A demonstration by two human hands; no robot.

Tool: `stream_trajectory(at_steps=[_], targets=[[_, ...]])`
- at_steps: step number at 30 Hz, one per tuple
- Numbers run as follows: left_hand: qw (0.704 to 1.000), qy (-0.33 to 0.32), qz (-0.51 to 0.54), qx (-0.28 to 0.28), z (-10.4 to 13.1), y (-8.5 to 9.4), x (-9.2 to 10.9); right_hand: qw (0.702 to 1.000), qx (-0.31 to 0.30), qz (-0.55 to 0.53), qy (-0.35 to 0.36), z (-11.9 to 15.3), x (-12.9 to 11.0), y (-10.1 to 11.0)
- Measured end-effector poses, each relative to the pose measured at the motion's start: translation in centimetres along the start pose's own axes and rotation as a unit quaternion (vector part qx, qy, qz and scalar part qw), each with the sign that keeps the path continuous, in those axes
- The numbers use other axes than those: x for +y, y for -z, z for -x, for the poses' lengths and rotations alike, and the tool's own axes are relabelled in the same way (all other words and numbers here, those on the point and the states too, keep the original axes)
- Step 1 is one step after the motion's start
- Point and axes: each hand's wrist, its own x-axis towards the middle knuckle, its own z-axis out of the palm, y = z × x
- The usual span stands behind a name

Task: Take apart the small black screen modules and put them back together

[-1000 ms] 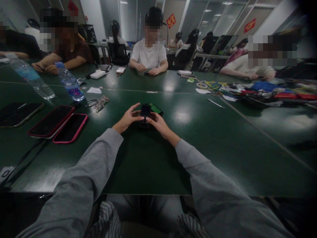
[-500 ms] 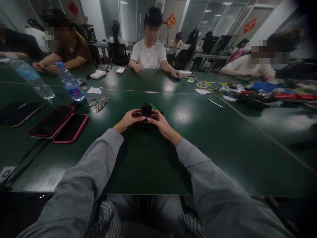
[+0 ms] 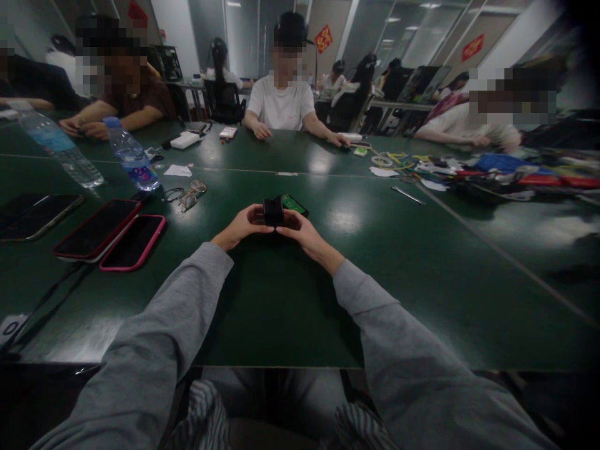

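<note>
A small black box-shaped object [image 3: 273,212] is held between both hands above the green table, its exact kind too dark to make out. My left hand [image 3: 244,226] grips its left side, fingers curled behind and thumb along the near lower edge. On the opposite side my right hand [image 3: 304,232] holds it the same way, and the two thumb tips nearly meet below it. Just behind the right fingers lies a green circuit board [image 3: 291,203] with a dark edge, partly covered by the hand and the object.
Phones in red and pink cases [image 3: 134,244], water bottles [image 3: 134,156] and eyeglasses [image 3: 190,197] stand or lie to the left. A thin metal tool [image 3: 407,195] lies right, near a heap of cables [image 3: 469,169]. People sit across the green table [image 3: 398,281].
The black object has turned in my hands: its upright top part and lower part now show as one compact block. My thumbs have slid down to its lower edge.
</note>
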Motion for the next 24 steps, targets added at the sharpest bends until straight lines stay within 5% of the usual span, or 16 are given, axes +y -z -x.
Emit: stream_trajectory(at_steps=[24], targets=[[0.998, 0.051, 0.013, 0.019, 0.38, -0.64, 0.48, 0.999, -0.024, 0.008, -0.047, 0.31, -0.5, -0.27]])
